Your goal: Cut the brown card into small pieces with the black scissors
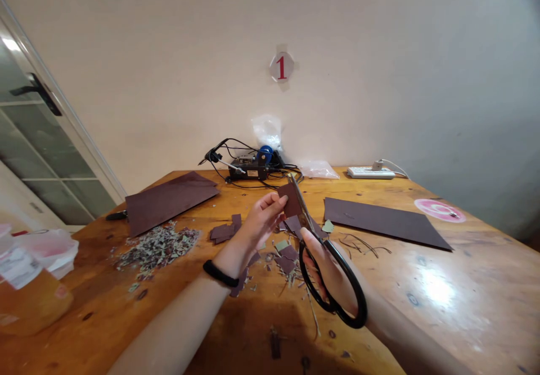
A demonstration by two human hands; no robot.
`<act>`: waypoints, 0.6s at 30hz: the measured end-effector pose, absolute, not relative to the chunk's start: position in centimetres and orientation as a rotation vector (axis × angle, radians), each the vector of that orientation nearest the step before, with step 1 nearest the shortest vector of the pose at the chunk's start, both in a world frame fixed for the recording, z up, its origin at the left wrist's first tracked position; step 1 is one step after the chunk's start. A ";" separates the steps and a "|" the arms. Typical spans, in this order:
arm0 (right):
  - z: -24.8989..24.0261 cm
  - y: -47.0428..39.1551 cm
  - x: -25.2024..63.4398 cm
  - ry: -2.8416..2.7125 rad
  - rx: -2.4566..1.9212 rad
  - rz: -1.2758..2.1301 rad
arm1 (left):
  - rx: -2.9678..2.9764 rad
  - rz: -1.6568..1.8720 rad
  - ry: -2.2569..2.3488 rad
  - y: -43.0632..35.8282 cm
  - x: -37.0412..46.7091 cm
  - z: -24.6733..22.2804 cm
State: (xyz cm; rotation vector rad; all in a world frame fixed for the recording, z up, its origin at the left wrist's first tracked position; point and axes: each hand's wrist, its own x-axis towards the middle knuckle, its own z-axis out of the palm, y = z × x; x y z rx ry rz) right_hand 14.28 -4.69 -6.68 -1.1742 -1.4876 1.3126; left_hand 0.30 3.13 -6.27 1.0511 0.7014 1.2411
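My left hand (266, 217), with a black band on its wrist, pinches a small dark brown piece of sandpaper (288, 199) up above the table. In my right hand (323, 260) is a pair of scissors (310, 217) with large black handles. Its blades point away from me and lie along the right edge of the piece; whether they touch it I cannot tell. Below the hands are cut brown pieces (287, 258) and thin scraps. More small cut pieces (223, 232) lie to the left of my left hand.
Large brown sheets lie at left (169, 200) and right (383, 223). A heap of shreds (162, 251) sits at left, near a plastic container (31, 302). At the back are a black device with cables (248, 170), a clear bag (318, 169) and a power strip (371, 172).
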 end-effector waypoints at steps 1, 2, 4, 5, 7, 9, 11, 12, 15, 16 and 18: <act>-6.8 -4.6 14.3 -1.491 -1.176 1.319 | 1.053 1.245 0.700 3.2 0.2 -6.3; -6.9 -4.5 14.3 -1.492 -1.178 1.319 | 1.058 1.245 0.695 3.3 0.2 -6.4; -7.0 -4.3 14.3 -1.473 -1.178 1.304 | 1.072 1.216 0.682 3.7 -0.1 -6.7; -7.0 -4.2 14.3 -1.458 -1.170 1.298 | 1.080 1.194 0.675 3.8 -0.2 -6.8; -7.1 -4.1 14.2 -1.446 -1.153 1.313 | 1.094 1.157 0.665 4.1 -0.5 -6.9; -7.2 -4.0 14.2 -1.444 -1.158 1.360 | 1.106 1.145 0.662 4.4 -0.8 -6.9; -7.6 -3.9 14.2 -1.440 -1.168 1.401 | 1.117 1.143 0.653 4.5 -1.0 -6.8; -7.8 -3.9 14.2 -1.436 -1.163 1.427 | 1.120 1.139 0.648 4.5 -1.1 -6.8; -8.2 -3.7 14.2 -1.406 -1.119 1.488 | 1.120 1.134 0.636 4.6 -1.1 -6.8; -8.2 -3.7 14.2 -1.392 -1.108 1.504 | 1.123 1.131 0.632 4.5 -1.1 -6.9; -8.0 -3.7 14.2 -1.353 -1.103 1.530 | 1.129 1.125 0.622 4.5 -1.0 -6.9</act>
